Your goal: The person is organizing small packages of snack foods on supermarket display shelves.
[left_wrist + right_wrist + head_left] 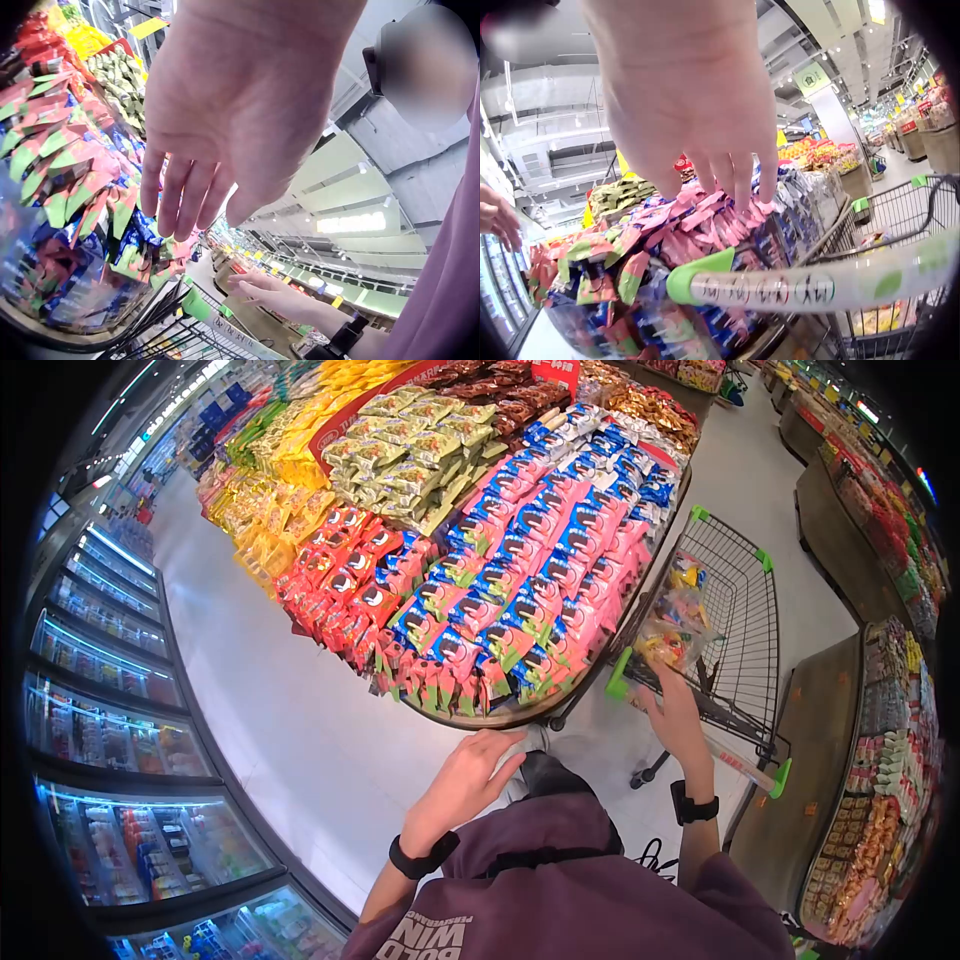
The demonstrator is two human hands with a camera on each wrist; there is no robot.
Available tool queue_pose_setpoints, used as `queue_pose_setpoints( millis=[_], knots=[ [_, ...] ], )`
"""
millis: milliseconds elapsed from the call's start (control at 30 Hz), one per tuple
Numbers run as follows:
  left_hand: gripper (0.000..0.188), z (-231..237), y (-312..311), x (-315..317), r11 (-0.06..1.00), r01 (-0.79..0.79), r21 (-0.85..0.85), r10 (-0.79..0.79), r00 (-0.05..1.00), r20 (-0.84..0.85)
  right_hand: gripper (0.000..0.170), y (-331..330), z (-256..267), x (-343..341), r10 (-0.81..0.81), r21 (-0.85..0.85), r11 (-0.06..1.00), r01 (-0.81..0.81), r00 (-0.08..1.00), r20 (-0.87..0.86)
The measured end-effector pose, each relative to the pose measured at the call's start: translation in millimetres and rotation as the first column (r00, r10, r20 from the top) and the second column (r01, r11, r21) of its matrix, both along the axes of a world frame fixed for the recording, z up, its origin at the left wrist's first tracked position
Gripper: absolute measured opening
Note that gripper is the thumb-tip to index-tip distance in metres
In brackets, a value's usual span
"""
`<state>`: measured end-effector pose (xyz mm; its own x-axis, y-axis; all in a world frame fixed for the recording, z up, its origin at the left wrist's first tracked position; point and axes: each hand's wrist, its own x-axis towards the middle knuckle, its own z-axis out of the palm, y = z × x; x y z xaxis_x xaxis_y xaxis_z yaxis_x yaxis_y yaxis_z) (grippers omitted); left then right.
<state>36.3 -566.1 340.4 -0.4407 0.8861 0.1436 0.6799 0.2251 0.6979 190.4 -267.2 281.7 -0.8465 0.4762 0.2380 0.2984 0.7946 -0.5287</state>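
Note:
My left hand (pixel 465 775) is held in the air just in front of the rounded edge of a snack display (pixel 470 715), fingers straight and nothing in them. Blue and pink snack packets (pixel 530 550) are heaped there, closest to that hand. Over the handle end of a wire shopping cart (pixel 745 610) hovers my right hand (pixel 680 720), its fingers extended and holding nothing. Past its fingertips, bagged snacks (pixel 675 645) lie inside the cart. The cart's pale handle (pixel 765 291) with green end caps passes below this hand in the right wrist view.
Red packets (pixel 335 565) and green packets (pixel 410 450) share the display. Glass-fronted freezers (pixel 130 740) line the left side. To the right, beyond the cart, stands another goods shelf (pixel 860 810). Pale floor (pixel 260 690) runs between display and freezers.

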Motion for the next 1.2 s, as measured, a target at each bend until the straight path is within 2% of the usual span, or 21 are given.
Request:
queue_pose_setpoints(
  millis=[100, 133, 233, 267, 367, 467, 633, 700, 800, 900, 933, 1067, 1133, 1200],
  knots=[
    [0.029, -12.5, -15.4, 18.7, 0.999, -0.022, -0.049, 0.025, 0.998, 0.054, 0.047, -17.5, -12.2, 19.9, -0.102, -0.084, 0.989, 0.12, 0.975, 0.196],
    [0.029, -14.0, -20.4, 23.1, 0.997, -0.028, -0.067, 0.033, 0.996, 0.079, 0.048, -19.5, -18.9, 29.4, -0.117, -0.042, 0.99, 0.131, 0.964, 0.238],
    [0.028, -20.0, -35.3, 35.6, 0.994, -0.085, -0.071, 0.093, 0.989, 0.119, 0.047, -20.8, -49.5, 55.5, -0.098, 0.204, 0.976, 0.071, 0.987, 0.124],
    [0.028, -21.6, -39.5, 39.5, 0.992, -0.105, -0.071, 0.116, 0.98, 0.163, 0.05, -21.4, -55.9, 60.1, -0.107, 0.175, 0.981, 0.084, 0.986, 0.127],
    [0.028, -30.8, -45.1, 47.1, 0.988, -0.118, -0.099, 0.136, 0.971, 0.198, 0.053, -28.3, -51.1, 59.7, -0.093, 0.231, 0.971, 0.055, 0.983, 0.158],
    [0.027, -33.4, -38.9, 51.6, 0.99, -0.086, -0.109, 0.102, 0.983, 0.151, 0.055, -32.0, -53.3, 55.0, -0.101, 0.288, 0.957, 0.043, 0.977, 0.19],
    [0.028, -33.2, -5.8, 49.6, 0.997, -0.011, -0.073, 0.022, 0.99, 0.141, 0.047, -18.5, -44.7, 54.0, 0.004, 0.169, 0.985, -0.032, 0.987, 0.163],
    [0.028, -32.6, 17.5, 47.5, 0.996, 0.035, -0.077, -0.023, 0.989, 0.146, 0.038, -1.5, -33.6, 55.6, 0.072, 0.065, 0.995, -0.082, 0.988, 0.14],
    [0.028, -31.3, 60.3, 44.5, 0.99, 0.128, -0.058, -0.119, 0.982, 0.149, 0.026, 29.6, -8.3, 57.4, 0.061, -0.193, 0.981, -0.015, 0.971, 0.231],
    [0.029, -33.1, 111.1, 38.6, 0.983, 0.172, -0.062, -0.16, 0.973, 0.169, 0.02, 74.5, -5.2, 63.9, -0.018, -0.09, 0.996, 0.025, 0.997, 0.073],
    [0.028, -36.8, 128.8, 36.2, 0.984, 0.171, -0.039, -0.164, 0.976, 0.14, 0.02, 93.2, 0.4, 66.1, -0.054, -0.157, 0.985, 0.067, 0.995, 0.082],
    [0.024, -33.0, 203.8, 26.3, 0.985, 0.173, -0.026, -0.166, 0.973, 0.159, 0.019, 182.6, -3.0, 69.4, -0.067, -0.06, 0.995, 0.081, 0.976, 0.206],
    [0.024, -23.7, 239.4, 21.6, 0.986, 0.144, -0.083, -0.13, 0.979, 0.156, 0.018, 227.6, -25.7, 68.8, -0.034, -0.023, 0.999, 0.04, 0.975, 0.221],
    [0.024, -29.1, 271.8, 15.0, 0.987, 0.131, -0.095, -0.119, 0.985, 0.123, 0.018, 273.8, -65.4, 59.4, 0.042, -0.026, 0.999, -0.035, 0.933, 0.358]
  ],
)
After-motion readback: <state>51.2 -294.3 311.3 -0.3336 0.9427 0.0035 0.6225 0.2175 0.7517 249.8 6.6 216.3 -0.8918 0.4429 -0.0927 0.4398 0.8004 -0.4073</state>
